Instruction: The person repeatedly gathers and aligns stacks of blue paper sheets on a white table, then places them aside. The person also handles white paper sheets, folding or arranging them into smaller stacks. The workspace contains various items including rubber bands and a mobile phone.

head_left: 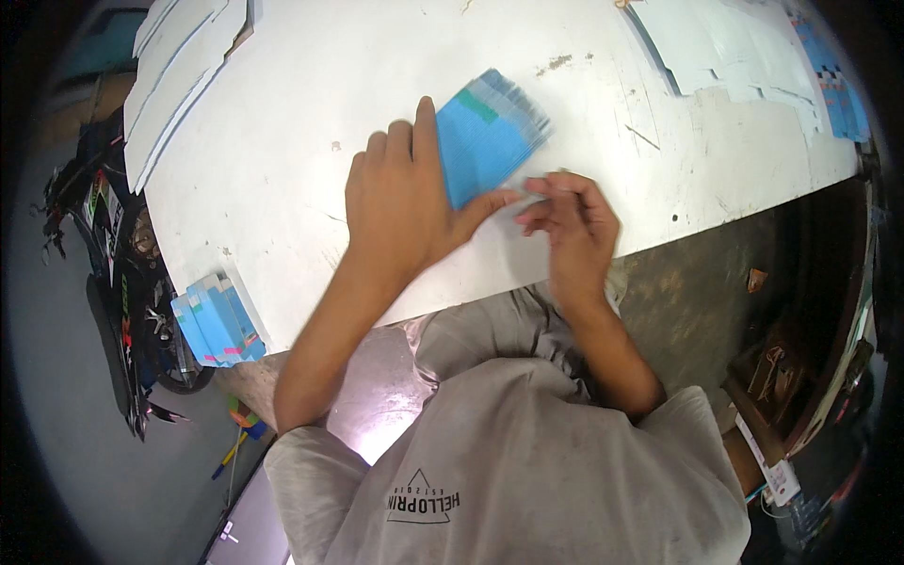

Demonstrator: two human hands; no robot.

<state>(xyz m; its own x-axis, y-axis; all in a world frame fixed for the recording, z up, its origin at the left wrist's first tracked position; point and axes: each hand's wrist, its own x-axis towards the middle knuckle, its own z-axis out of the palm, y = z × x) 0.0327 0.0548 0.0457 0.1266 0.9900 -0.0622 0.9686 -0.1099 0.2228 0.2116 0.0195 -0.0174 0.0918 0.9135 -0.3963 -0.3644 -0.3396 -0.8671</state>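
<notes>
A stack of flat blue card pieces (480, 141), with a green band and pale, fanned far ends, lies tilted on the white table (311, 56). My left hand (400, 193) lies flat along the stack's left side. Its fingers are stretched out, and its thumb points right along the near corner. Just right of that thumb, my right hand (576, 221) is raised with fingers curled together. Something pale shows at its fingertips, too blurred to name. The stack's left edge is partly hidden by my left hand.
Another blue bundle (218, 320) sits at the table's left near corner. White cut sheets (184, 66) lie at the far left, and more white sheets (730, 52) at the far right beside blue pieces (838, 99). A motorbike (132, 282) stands left of the table.
</notes>
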